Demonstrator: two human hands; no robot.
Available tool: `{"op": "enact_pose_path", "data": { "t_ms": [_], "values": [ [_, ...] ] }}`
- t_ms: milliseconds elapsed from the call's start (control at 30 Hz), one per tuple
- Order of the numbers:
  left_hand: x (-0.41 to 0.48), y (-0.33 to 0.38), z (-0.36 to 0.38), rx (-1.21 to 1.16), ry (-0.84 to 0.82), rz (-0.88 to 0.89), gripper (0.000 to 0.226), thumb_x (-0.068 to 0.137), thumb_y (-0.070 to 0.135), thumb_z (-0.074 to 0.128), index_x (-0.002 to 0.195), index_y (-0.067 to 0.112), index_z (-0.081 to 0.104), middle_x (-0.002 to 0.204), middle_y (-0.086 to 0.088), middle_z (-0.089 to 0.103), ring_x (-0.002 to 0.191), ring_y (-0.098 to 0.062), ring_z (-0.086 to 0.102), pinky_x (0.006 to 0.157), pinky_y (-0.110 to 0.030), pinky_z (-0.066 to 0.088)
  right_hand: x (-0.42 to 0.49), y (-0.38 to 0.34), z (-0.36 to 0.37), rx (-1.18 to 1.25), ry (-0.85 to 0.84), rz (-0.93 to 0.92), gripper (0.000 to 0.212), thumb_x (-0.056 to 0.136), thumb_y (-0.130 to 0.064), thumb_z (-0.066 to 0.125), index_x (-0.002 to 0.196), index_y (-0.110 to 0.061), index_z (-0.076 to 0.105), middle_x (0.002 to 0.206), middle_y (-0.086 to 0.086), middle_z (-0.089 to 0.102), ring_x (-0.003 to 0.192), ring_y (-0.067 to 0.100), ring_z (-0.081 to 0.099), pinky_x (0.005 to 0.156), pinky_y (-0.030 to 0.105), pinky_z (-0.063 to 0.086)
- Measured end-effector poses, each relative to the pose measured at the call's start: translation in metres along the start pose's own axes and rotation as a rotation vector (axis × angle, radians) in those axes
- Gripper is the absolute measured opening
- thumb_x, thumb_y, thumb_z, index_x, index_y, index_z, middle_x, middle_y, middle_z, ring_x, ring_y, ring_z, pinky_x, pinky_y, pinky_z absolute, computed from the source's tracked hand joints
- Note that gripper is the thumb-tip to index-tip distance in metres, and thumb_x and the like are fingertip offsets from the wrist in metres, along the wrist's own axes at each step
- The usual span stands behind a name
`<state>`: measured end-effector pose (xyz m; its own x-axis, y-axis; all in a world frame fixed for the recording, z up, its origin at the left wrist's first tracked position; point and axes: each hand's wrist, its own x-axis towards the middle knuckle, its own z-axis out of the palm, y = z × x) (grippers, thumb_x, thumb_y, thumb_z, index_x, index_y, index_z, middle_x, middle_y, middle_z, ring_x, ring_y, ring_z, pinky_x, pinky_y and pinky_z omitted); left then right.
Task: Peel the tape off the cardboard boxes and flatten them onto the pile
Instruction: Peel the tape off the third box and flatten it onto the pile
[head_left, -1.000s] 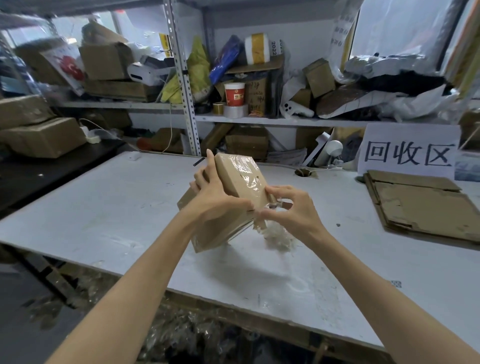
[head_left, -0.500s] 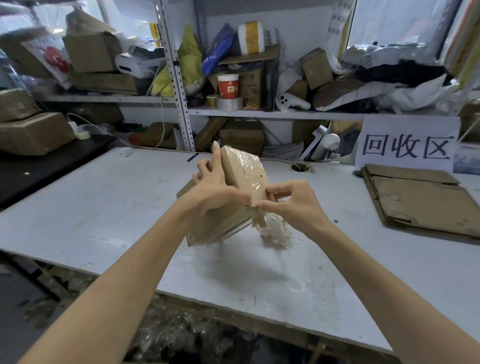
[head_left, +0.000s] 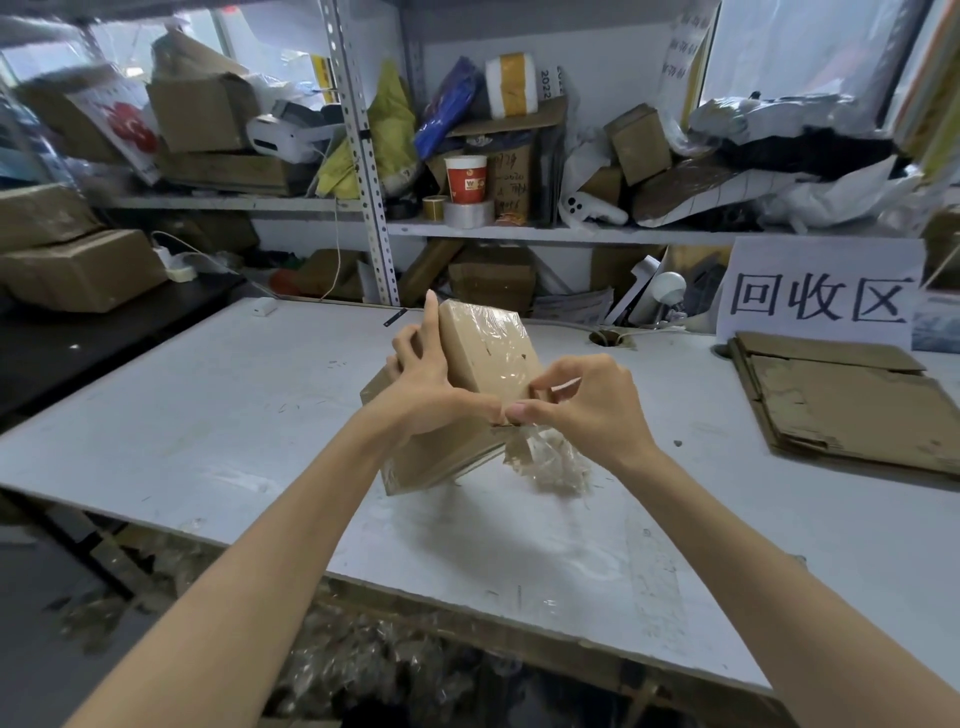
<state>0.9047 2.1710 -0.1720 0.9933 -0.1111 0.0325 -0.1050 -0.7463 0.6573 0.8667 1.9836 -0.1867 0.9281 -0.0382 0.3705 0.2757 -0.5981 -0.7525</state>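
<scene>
Head view: the left hand (head_left: 426, 395) grips the tilted cardboard box (head_left: 488, 353) above the counter (head_left: 208, 415), while the right hand (head_left: 587, 410) pinches clear tape (head_left: 545, 462) at its lower corner (a crumpled wad hangs beneath). The flattened pile (head_left: 857, 410) lies well apart, at the right.

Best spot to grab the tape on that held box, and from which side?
Pinch the tape where it leaves the box's lower right corner, coming from the right. The left hand covers the left side, and the peeled length hangs crumpled off that corner.
</scene>
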Motion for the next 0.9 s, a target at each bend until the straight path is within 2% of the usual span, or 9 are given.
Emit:
{"op": "enact_pose_path", "data": {
  "t_ms": [133,233,433,533,633,733,800,833,900],
  "values": [
    [0.0,-0.002,-0.001,0.001,0.017,-0.016,0.144,0.057,0.05,0.082,0.145,0.045,-0.032,0.15,0.007,0.002,0.14,-0.034,0.015,0.114,-0.052,0.025,-0.006,-0.003,-0.001,-0.051,-0.035,-0.097,0.018,0.07,-0.037,0.082,0.08,-0.023,0.077,0.076,-0.006,0.072,0.073,0.012,0.065,0.071,0.038,0.056],
    [0.0,-0.003,0.0,-0.007,0.035,-0.034,0.145,0.05,0.055,0.079,0.144,0.047,-0.031,0.15,0.008,0.002,0.139,-0.033,0.016,0.113,-0.053,0.026,-0.01,-0.009,0.007,-0.183,0.042,-0.167,0.01,0.079,-0.032,0.075,0.078,-0.022,0.076,0.076,-0.008,0.067,0.076,0.014,0.059,0.063,0.033,0.047],
    [0.0,-0.007,0.005,0.003,0.082,-0.042,0.146,0.05,0.06,0.08,0.143,0.047,-0.032,0.15,0.006,0.002,0.139,-0.035,0.016,0.112,-0.052,0.024,-0.012,-0.016,0.017,-0.425,0.05,-0.277,0.02,0.085,-0.024,0.061,0.075,-0.008,0.068,0.079,0.002,0.062,0.074,0.021,0.055,0.061,0.037,0.048],
    [-0.001,-0.008,0.005,0.0,0.09,-0.046,0.146,0.051,0.062,0.08,0.143,0.047,-0.032,0.15,0.006,0.002,0.139,-0.036,0.015,0.113,-0.053,0.023,-0.011,-0.015,0.019,-0.402,0.046,-0.327,0.018,0.085,-0.016,0.06,0.072,-0.004,0.062,0.075,0.007,0.06,0.066,0.023,0.054,0.061,0.04,0.048],
    [-0.003,-0.008,0.004,-0.025,0.099,-0.054,0.146,0.048,0.065,0.076,0.143,0.047,-0.032,0.15,0.006,0.002,0.14,-0.036,0.013,0.113,-0.054,0.022,-0.013,-0.013,0.026,-0.335,0.139,-0.284,0.016,0.084,-0.013,0.064,0.071,-0.005,0.057,0.072,0.006,0.055,0.061,0.021,0.051,0.057,0.034,0.043],
    [-0.006,-0.007,0.005,-0.007,0.108,-0.063,0.146,0.043,0.071,0.072,0.142,0.048,-0.033,0.149,0.007,0.002,0.141,-0.036,0.013,0.113,-0.055,0.022,-0.013,-0.01,0.029,-0.211,0.199,-0.174,0.016,0.083,-0.021,0.066,0.072,-0.009,0.061,0.075,0.001,0.058,0.065,0.018,0.055,0.063,0.033,0.047],
    [-0.008,-0.006,0.006,0.0,0.095,-0.062,0.147,0.041,0.077,0.071,0.14,0.05,-0.034,0.146,0.012,0.0,0.141,-0.036,0.012,0.113,-0.056,0.022,-0.009,-0.01,0.025,-0.132,0.176,-0.12,0.019,0.083,-0.033,0.068,0.08,-0.015,0.067,0.082,-0.002,0.061,0.071,0.015,0.058,0.066,0.034,0.051],
    [-0.009,-0.005,0.007,0.01,0.091,-0.058,0.147,0.04,0.079,0.071,0.139,0.051,-0.035,0.145,0.014,0.0,0.141,-0.035,0.011,0.113,-0.056,0.022,-0.007,-0.01,0.022,-0.137,0.158,-0.124,0.02,0.082,-0.038,0.069,0.084,-0.018,0.069,0.085,-0.003,0.062,0.075,0.014,0.059,0.066,0.033,0.05],
    [-0.009,-0.005,0.007,0.02,0.093,-0.062,0.149,0.033,0.085,0.067,0.137,0.052,-0.035,0.143,0.016,0.0,0.141,-0.034,0.012,0.112,-0.057,0.023,-0.005,-0.011,0.019,-0.176,0.127,-0.17,0.015,0.083,-0.034,0.071,0.086,-0.02,0.074,0.084,-0.003,0.065,0.077,0.014,0.059,0.066,0.032,0.049]
  ]
}}
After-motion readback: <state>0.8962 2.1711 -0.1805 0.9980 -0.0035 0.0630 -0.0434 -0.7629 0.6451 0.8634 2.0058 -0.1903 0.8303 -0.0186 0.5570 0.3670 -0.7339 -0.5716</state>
